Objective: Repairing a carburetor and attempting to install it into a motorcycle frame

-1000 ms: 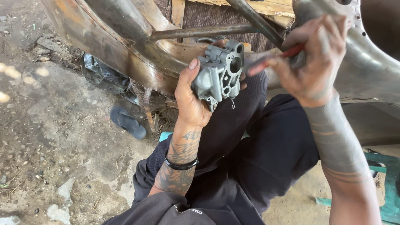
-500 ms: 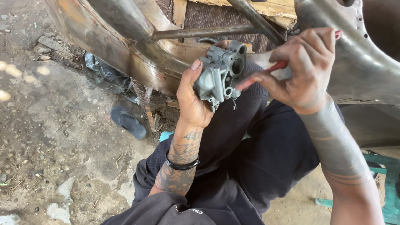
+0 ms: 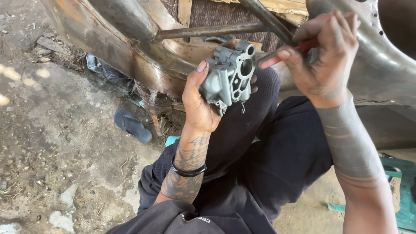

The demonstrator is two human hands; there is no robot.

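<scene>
Your left hand (image 3: 200, 102) is closed around a grey cast-metal carburetor body (image 3: 229, 76), thumb up along its near side and fingers wrapped behind, where they are mostly hidden. You hold the body raised above your left knee, in front of the rusty frame (image 3: 117, 39), with its open round bore and gasket face turned toward your right.

Your right hand (image 3: 325, 60) is clenched on a red-handled tool (image 3: 286, 53). The thumb presses along the red grip and the other fingers curl over it. The handle points toward the body, and its front end lies just beside the upper right edge of the casting; the tip itself is too hidden to tell whether it touches the metal or what kind of tip it is.

Your left wrist carries a black band (image 3: 189, 170), and both forearms are tattooed. You sit low in dark trousers (image 3: 260, 164), knees bent under the work.

On the dirt ground (image 3: 56, 130) to your left lies a dark sandal (image 3: 132, 125), well apart from your hands, near the foot of the frame. A thin steel rod (image 3: 208, 31) crosses the frame just above the body. A green object (image 3: 401, 190) shows at the right edge, beside your right forearm.
</scene>
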